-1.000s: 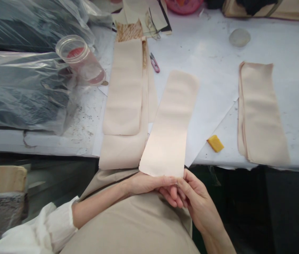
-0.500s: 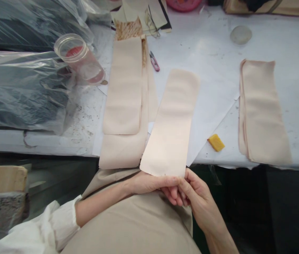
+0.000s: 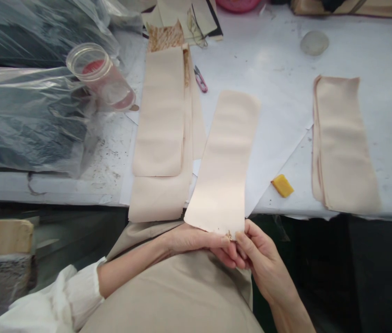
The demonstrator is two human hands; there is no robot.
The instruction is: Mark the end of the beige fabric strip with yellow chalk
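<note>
We see the white tabletop (image 3: 272,64) under bright, diffuse light with only soft, faint shadows, while the space beneath the tabletop (image 3: 324,268) falls to near-black at lower right. Glare streaks the clear plastic (image 3: 26,95) at left, and the pale strip (image 3: 225,152) looks brightest toward its near end. We find fine detail softly smeared, with blur at lower left.

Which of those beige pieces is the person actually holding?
The single beige strip in the middle: the left hand and right hand pinch its near edge. No hand touches the left pile or the right pile of similar pieces.
</note>
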